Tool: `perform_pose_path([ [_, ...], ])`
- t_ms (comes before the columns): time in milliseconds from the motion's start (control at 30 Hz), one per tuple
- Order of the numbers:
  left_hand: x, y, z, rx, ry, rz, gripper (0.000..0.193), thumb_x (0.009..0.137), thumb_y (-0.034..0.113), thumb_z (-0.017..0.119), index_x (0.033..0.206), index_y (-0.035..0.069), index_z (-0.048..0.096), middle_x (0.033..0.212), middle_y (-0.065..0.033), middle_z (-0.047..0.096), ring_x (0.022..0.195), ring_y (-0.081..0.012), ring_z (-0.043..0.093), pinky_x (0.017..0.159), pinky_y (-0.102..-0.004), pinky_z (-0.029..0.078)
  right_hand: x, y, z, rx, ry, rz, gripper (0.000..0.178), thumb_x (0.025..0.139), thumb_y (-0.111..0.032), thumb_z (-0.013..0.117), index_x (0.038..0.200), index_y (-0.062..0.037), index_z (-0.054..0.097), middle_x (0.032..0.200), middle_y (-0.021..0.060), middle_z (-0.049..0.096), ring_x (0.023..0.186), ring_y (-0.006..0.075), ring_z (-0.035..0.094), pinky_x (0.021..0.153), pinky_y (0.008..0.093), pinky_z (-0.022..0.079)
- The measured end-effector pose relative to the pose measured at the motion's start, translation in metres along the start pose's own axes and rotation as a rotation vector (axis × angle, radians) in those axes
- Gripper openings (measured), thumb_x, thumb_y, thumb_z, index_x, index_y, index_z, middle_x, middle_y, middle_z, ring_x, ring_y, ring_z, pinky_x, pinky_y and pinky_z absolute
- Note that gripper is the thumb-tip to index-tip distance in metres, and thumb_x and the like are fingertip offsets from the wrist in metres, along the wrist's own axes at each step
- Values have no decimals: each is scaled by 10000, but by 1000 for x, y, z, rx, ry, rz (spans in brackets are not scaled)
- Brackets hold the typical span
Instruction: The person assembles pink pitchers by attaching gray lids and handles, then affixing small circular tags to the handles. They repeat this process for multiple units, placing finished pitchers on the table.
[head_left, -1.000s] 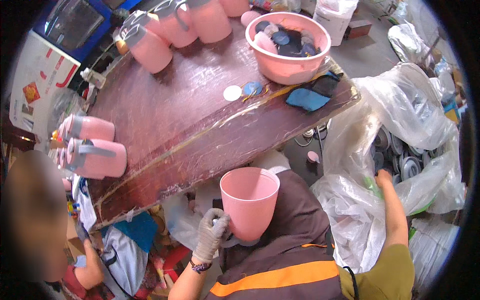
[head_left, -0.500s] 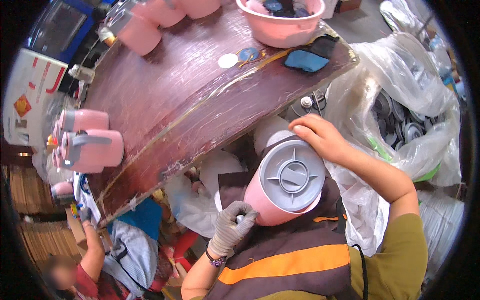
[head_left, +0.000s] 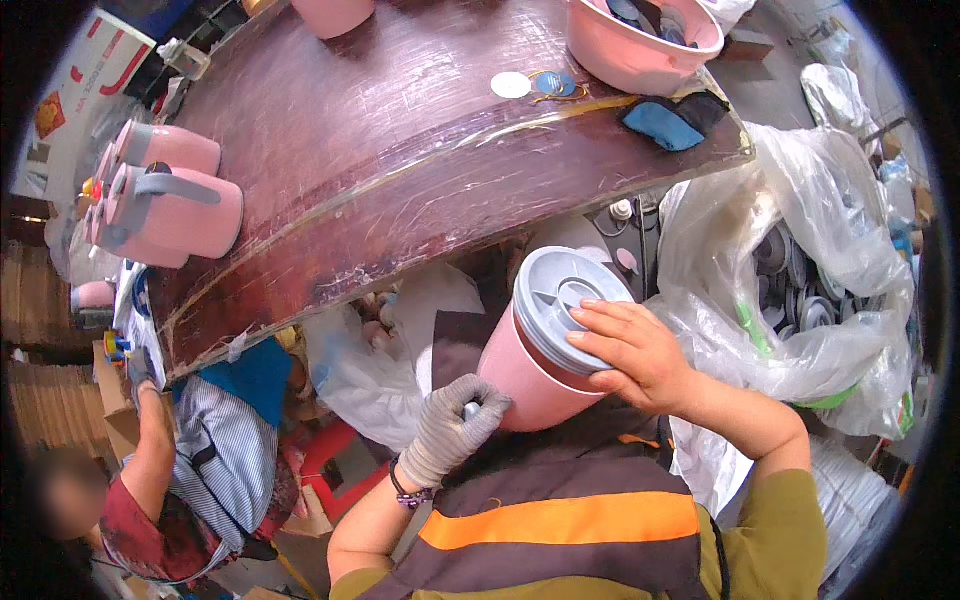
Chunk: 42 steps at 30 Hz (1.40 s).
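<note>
A pink bucket-shaped container (head_left: 530, 385) rests tilted against my lap, with a round grey lid (head_left: 545, 282) at its mouth. My bare right hand (head_left: 640, 352) grips the lid's right edge, fingers over the top and thumb lower down. Beneath the lid's near edge shows a dark brown band; whether this is the inside of the container, I cannot tell. My left hand (head_left: 450, 428), in a grey knit glove, is closed against the container's lower left side. A small pale grey rounded end (head_left: 471, 410) pokes out of that fist; the rest is hidden.
Ahead stands a worn dark red table (head_left: 400, 170). Pink pitchers with grey handles (head_left: 190, 215) are at its left. A pink basin (head_left: 640, 50) of dark parts and a blue-black cloth (head_left: 665, 125) lie right. A plastic bag (head_left: 690, 250) holds grey discs. A person (head_left: 160, 500) sits lower left.
My right hand has come down from behind the lid onto its right edge. The lid now tilts, and the dark band shows under it. My view has shifted; my left hand keeps its hold.
</note>
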<state>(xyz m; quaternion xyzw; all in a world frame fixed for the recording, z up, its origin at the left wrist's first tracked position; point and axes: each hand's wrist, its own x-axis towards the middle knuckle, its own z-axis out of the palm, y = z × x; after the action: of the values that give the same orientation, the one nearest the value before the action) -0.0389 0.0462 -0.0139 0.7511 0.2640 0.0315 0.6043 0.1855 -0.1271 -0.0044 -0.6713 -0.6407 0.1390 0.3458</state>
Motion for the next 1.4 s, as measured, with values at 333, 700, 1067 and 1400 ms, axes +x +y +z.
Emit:
perform_pose_path([
  [333, -5, 1, 13, 131, -30, 92, 155, 813, 193, 694, 825, 60, 615, 714, -90, 618, 626, -205, 590, 591, -310, 467, -12, -26, 7, 71, 32, 126, 382, 904, -288, 559, 1241, -112, 598, 1312, 130, 539, 1204, 308, 499, 973, 426, 361],
  [700, -45, -88, -2, 630, -409, 215, 243, 914, 251, 575, 1013, 30, 598, 882, -98, 621, 801, -215, 595, 727, -330, 469, -25, -27, 2, 135, 76, 156, 388, 871, -263, 580, 1228, -112, 607, 1220, 125, 559, 1085, 325, 522, 951, 423, 394],
  [1067, -35, 8, 3, -509, 386, -19, 303, 825, 44, 569, 1124, 25, 529, 1120, -105, 559, 1020, -212, 537, 796, -408, 501, -30, -21, 39, 276, 624, 512, 386, 976, -263, 471, 1238, 14, 530, 1145, 150, 567, 1000, 252, 570, 838, 332, 453],
  [1400, -2, 74, -8, -212, 450, -157, 238, 776, 61, 646, 990, -1, 564, 776, -64, 616, 484, -87, 520, 417, -204, 408, -293, 152, 76, 956, -18, 1618, 365, 918, -413, 505, 892, -82, 657, 904, 59, 685, 779, 161, 653, 668, 288, 513],
])
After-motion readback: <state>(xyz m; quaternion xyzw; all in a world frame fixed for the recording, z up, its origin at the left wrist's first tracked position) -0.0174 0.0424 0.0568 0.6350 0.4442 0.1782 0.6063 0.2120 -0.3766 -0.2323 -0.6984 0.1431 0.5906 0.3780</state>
